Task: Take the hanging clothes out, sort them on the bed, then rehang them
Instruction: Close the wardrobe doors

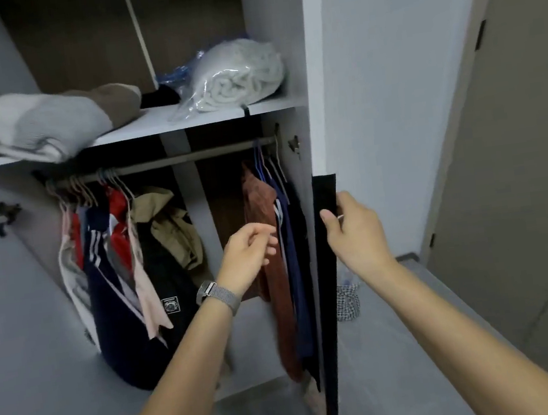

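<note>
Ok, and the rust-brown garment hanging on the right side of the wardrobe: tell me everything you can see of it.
The rust-brown garment hangs from the rail at the right end, the leftmost of a small group, with a navy garment against its right side. It looks soft and slightly fuzzy, and falls long and narrow almost to the wardrobe floor. Its hanger is hard to make out. The left hand, fingers loosely curled, is in front of its upper part; contact cannot be told.

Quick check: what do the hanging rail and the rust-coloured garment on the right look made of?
Rail: likely metal, a dull grey round bar with a faint sheen. Rust garment: a soft, matte fabric, perhaps corduroy or suede-like; blur hides the weave.
</note>
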{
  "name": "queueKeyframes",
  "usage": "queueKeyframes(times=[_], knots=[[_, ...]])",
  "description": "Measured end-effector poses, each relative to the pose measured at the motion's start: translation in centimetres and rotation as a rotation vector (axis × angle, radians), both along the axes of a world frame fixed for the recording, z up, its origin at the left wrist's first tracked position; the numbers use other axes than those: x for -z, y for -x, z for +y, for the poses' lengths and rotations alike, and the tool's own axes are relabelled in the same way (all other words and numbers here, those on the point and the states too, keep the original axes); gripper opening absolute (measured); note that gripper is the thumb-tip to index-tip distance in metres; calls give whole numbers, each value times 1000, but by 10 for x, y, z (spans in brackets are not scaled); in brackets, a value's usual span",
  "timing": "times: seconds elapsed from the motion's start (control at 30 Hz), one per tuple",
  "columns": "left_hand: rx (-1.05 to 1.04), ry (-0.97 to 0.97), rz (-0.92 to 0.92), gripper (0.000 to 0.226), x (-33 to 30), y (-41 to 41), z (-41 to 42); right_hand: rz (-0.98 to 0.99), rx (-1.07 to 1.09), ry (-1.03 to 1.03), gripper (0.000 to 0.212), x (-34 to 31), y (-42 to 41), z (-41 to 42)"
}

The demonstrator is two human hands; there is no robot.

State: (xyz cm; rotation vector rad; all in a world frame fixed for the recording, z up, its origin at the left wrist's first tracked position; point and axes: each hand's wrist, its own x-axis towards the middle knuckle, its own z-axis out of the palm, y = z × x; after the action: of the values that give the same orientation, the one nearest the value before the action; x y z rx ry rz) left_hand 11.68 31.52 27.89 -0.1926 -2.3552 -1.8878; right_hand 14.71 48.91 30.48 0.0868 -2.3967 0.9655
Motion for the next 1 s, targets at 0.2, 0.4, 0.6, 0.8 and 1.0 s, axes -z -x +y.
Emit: queueKeyframes(times=[0.2, 0.4, 0.6, 0.8, 1.0], knots=[[-298, -2, -4, 20, 1, 13, -97, -117, -294, -168, 20, -11, 67, -125], [-497, -17, -35, 22, 19, 26, -198, -248, -333, -234, 16, -25, 167, -241], [-557, -66, -57, 22, 40, 54, -230, -290, -297, -234, 13, -31, 244, -282], [-543, 65, 71, 18, 23, 44, -249, -543, -436, -591, 11, -1, 241, -288], [-1720, 304, 689, 42, -18, -22, -306, -373, -855, -138, 21, 31, 197, -330]])
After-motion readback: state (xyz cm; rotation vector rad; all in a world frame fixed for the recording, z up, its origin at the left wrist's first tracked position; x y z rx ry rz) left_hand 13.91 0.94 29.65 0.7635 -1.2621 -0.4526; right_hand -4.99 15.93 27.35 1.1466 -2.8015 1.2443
